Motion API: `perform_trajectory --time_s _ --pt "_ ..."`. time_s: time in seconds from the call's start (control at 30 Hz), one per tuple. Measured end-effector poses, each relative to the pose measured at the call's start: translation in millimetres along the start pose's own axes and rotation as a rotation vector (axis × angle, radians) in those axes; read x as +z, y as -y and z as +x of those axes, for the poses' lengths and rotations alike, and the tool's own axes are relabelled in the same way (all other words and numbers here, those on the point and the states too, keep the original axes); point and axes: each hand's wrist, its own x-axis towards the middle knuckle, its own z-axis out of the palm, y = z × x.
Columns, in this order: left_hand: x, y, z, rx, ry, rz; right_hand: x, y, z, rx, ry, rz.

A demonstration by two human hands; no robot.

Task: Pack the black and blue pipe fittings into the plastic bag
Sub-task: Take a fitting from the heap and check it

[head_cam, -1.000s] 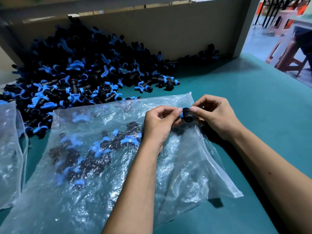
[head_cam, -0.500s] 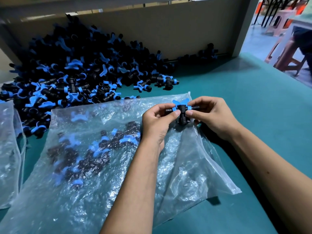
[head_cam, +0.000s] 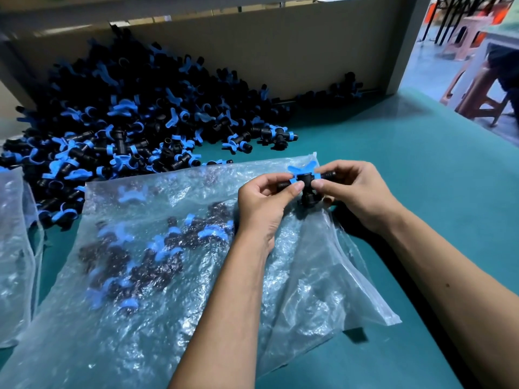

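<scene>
Head-worn camera looks forward and down, close over the table (head_cam: pixel 421 178).

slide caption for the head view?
Both hands pinch one black-and-blue fitting above the partly filled plastic bag, loose pile behind.

The plastic bag (head_cam: pixel 168 290) blurs the fittings inside it (head_cam: pixel 146 259) to dark and blue smudges. A second bag (head_cam: pixel 14 248) is cut off at the left edge. Fingers (head_cam: pixel 283 189) hide both ends of the held fitting (head_cam: pixel 304 182).

Factory packing bench: bulk heap of fittings (head_cam: pixel 134 119) on green worktable (head_cam: pixel 407 169), cardboard backboard (head_cam: pixel 280 43), plastic stools (head_cam: pixel 471 88) beyond.
</scene>
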Motion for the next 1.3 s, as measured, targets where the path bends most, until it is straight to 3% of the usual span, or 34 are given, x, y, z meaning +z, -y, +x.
perform_trajectory --time_s 0.13,0.27,0.47,0.67,0.8,1.0,1.07,1.13,1.2,1.27,1.3 --pt "-0.5 0.0 0.2 -0.004 -0.009 0.005 -1.2 -1.0 1.6 -0.002 -0.004 0.037" --pt "-6.8 -5.7 4.2 0.056 -0.056 -0.006 -5.8 -6.3 6.6 0.007 -0.212 0.199" --pt "1.8 -1.8 -0.5 0.09 -0.104 0.035 2.3 -4.4 2.0 -0.151 -0.409 -0.115" --pt "11.8 0.2 -4.4 0.177 -0.17 0.007 14.6 1.6 -4.4 -0.309 -0.174 -0.535" --pt "14.7 -3.3 -7.9 0.219 -0.102 0.023 8.5 -2.4 -2.4 -0.268 -0.248 -0.405" --pt "18.8 -1.1 -8.8 0.198 -0.076 0.015 11.5 -1.8 -2.2 -0.34 -0.126 -0.468" --pt "19.0 -1.2 -7.4 0.214 -0.072 0.021 14.1 -2.1 -1.5 -0.244 -0.186 -0.316" --pt "16.9 1.6 -5.0 0.278 -0.065 0.232 11.2 1.3 0.2 -0.094 -0.332 -0.008" --pt "13.9 9.0 -4.7 0.341 -0.005 0.694 1.2 7.8 3.4 0.045 -0.467 0.259" --pt "13.0 16.4 -7.6 0.33 0.095 1.05 -7.9 10.9 5.9 0.098 -0.515 0.367" --pt "12.8 19.6 -7.6 0.324 0.123 1.11 -9.6 11.0 6.4 0.104 -0.517 0.386"
